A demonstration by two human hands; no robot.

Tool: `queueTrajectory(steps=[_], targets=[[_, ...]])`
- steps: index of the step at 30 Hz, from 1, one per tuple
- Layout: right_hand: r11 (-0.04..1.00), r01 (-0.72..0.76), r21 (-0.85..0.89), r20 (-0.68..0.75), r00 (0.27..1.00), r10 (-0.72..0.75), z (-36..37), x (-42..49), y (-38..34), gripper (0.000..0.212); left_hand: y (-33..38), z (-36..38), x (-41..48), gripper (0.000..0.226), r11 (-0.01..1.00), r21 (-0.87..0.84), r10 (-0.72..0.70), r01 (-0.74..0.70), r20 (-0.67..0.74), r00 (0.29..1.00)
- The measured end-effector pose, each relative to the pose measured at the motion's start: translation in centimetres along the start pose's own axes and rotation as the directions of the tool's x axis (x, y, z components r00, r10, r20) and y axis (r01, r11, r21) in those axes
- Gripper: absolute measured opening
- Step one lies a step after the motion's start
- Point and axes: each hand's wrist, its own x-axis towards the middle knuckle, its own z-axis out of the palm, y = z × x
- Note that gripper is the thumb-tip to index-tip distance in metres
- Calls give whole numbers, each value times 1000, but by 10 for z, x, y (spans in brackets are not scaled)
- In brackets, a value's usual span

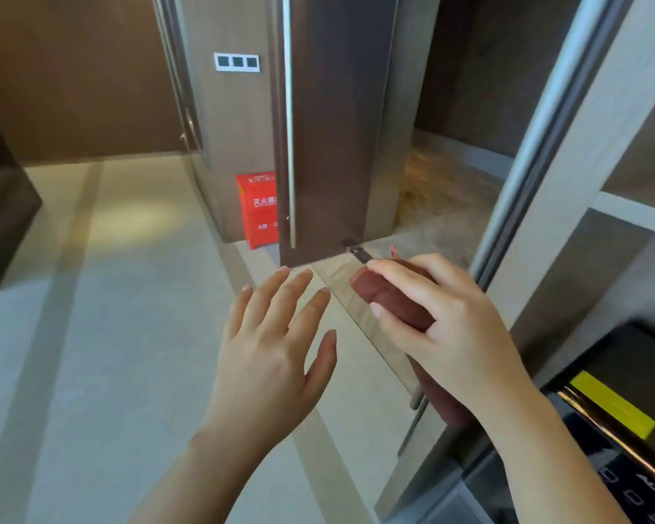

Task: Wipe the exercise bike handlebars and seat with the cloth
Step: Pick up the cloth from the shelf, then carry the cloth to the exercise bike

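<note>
So, cloth (394,300) is rolled up in the right hand (450,327), fingers curled round it, long axis running fwd-left to back-right under the palm; left hand (277,353) hovers just beside it, flat, fingers spread, holding nothing. No bike, handlebars or seat in view.

We are noting a plain reddish-brown cloth (394,300). We are reading the floor (129,296) as pale beige, crossed by darker grey-beige bands. At its far edge, a red box (258,209) is showing white characters. The door (329,126) is presenting dark brown with a silver bar handle (289,126). The switch plate (237,62) is showing white with three dark squares. The black panel (632,357) is carrying a yellow strip (613,404).
</note>
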Motion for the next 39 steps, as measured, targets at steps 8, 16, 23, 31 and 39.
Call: queueTrajectory(steps=[8,16,23,31,39], targets=[[936,239,258,57,963,-262,95,30,-97,39,-85,-63,-77,40,922,198,-335,333,-23,942],[801,352,485,139,873,-468,187,44,-246,42,-183,-152,-159,42,756,311,-550,576,-178,816],[672,435,600,117,782,-612,256,39,-391,43,-264,-238,-237,42,600,402,-633,692,-289,718],[525,452,721,115,669,-734,326,17,-515,44,-327,-297,-325,41,402,425,-713,811,-410,569],[407,364,837,138,581,-802,414,15,-630,40,-405,-340,-392,40,208,434,-756,877,-498,425]])
